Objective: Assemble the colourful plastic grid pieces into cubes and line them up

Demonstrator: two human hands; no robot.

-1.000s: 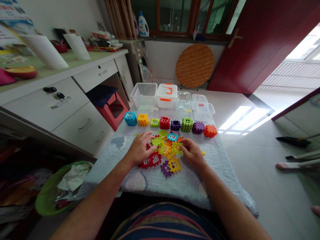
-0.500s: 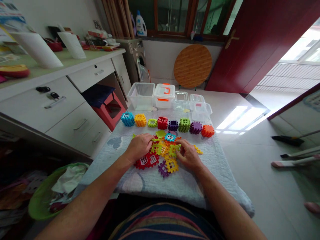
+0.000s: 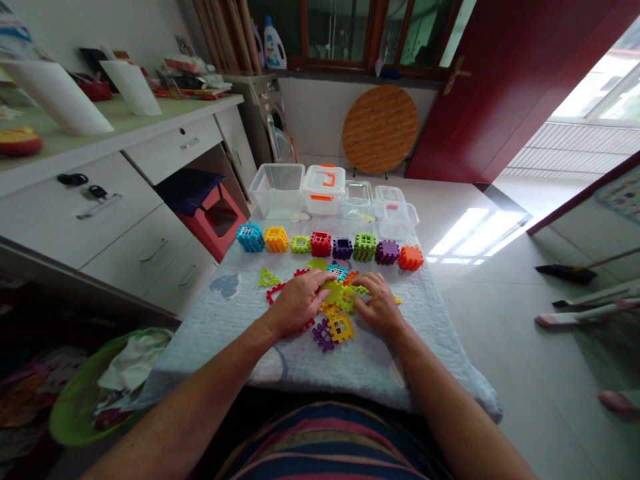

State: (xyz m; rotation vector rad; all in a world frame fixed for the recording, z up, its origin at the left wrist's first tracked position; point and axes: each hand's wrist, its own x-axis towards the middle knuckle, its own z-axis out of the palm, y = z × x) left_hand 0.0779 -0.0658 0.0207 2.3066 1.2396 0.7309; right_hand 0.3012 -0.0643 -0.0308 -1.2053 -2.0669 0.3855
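Observation:
My left hand point(image 3: 299, 301) is closed at the fingertips on a yellow-green interlocking plastic piece point(image 3: 334, 292) over the middle of the loose pile. Facing it, my right hand point(image 3: 381, 304) pinches the edge of a lime green piece point(image 3: 361, 289) between thumb and fingers. The two pieces are close together; whether they touch I cannot tell. Beneath and around the hands lie a blue window piece point(image 3: 337, 271), a yellow window piece point(image 3: 341, 328), a purple piece point(image 3: 323, 335) and red pieces point(image 3: 275, 293) partly covered by my left hand. A lime triangle point(image 3: 269, 277) lies off to the left.
Several stacks of sorted pieces, from a blue stack point(image 3: 250, 238) to an orange stack point(image 3: 411, 258), form a row beyond the pile. Behind them stand an open clear bin point(image 3: 277, 193), a lidded box point(image 3: 324, 190) and smaller clear containers point(image 3: 397, 217). A quilted cloth point(image 3: 220, 347) covers the table.
My left hand has moved right and toward the pile's centre, now with a yellow-green piece at its fingertips. It covers more of the red pieces. My right hand stays near its place.

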